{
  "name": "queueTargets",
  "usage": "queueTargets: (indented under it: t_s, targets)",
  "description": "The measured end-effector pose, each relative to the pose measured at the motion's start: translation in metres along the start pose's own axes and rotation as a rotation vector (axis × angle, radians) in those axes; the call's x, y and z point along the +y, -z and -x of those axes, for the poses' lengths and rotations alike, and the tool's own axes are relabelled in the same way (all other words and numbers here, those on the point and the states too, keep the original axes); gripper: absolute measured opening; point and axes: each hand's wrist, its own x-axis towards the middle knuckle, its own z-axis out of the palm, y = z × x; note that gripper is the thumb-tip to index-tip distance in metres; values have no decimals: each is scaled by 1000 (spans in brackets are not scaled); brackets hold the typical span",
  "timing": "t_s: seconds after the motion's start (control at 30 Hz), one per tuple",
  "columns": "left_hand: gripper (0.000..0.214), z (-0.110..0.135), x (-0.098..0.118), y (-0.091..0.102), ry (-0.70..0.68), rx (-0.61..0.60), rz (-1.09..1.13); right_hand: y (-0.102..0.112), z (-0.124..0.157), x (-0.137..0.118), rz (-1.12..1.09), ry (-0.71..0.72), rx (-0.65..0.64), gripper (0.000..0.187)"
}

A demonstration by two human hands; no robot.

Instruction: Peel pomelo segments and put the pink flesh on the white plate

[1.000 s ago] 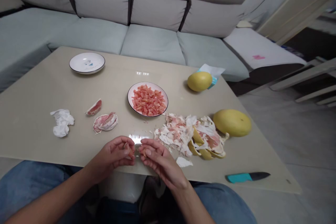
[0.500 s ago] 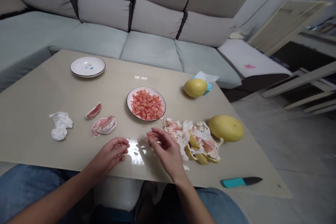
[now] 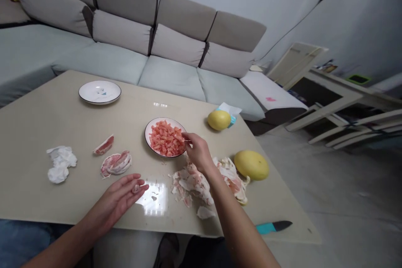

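My right hand [image 3: 198, 150] reaches over the right rim of a white plate [image 3: 147, 136] with a dark edge. Its fingers are pinched at the heap of pink pomelo flesh [image 3: 166, 138], on a piece mostly hidden by the fingertips. Low over the near table side is my left hand [image 3: 121, 194], palm turned up, fingers fairly straight. Between them sits a small pale-pink bit of pomelo [image 3: 135, 189]. Beyond that hand lie a partly peeled pomelo segment [image 3: 105, 145] and a clump of segments [image 3: 116, 164]. Under my right forearm spreads a pile of peel and membrane [image 3: 194, 182].
Two whole yellow pomelos [image 3: 251, 165] are on the right, the farther one by a tissue pack [image 3: 231, 113]. A teal-handled knife [image 3: 273, 227] lies at the near right edge. Crumpled tissue [image 3: 61, 163] is on the left, another plate [image 3: 99, 92] far left.
My right hand has moved forward from above the near table to the plate of flesh. The left hand has turned palm up and opened out somewhat. The view has shifted.
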Motion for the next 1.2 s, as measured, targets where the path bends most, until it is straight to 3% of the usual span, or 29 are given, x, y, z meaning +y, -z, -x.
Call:
queueTargets:
  t_s: [0.17, 0.3, 0.5, 0.67, 0.73, 0.87, 1.0, 1.2]
  targets:
    - [23, 1, -1, -2, -36, 34, -141, 7, 16, 0, 63, 14, 30, 28]
    - [27, 2, -1, -7, -44, 73, -145, 8, 30, -1, 69, 57, -17, 40]
    - [21, 3, -4, -8, -10, 12, -67, 13, 19, -5, 68, 27, 47, 32]
    - [31, 3, -6, -4, -50, 10, -96, 16, 38, -29, 32, 31, 29, 46]
    - [32, 4, -7, -4, -90, -8, -99, 13, 62, -50, -105, -9, -47, 40]
    - [31, 8, -12, -9, -100, -43, -120, 0, 113, -93, -557, -256, -275, 23]
    - [31, 11, -19, -16, -146, -79, -218, -13, 134, -112, -747, -328, -277, 27]
    - [27, 14, -22, -19, -253, -108, -396, -14, 135, -111, -712, -287, -223, 23]
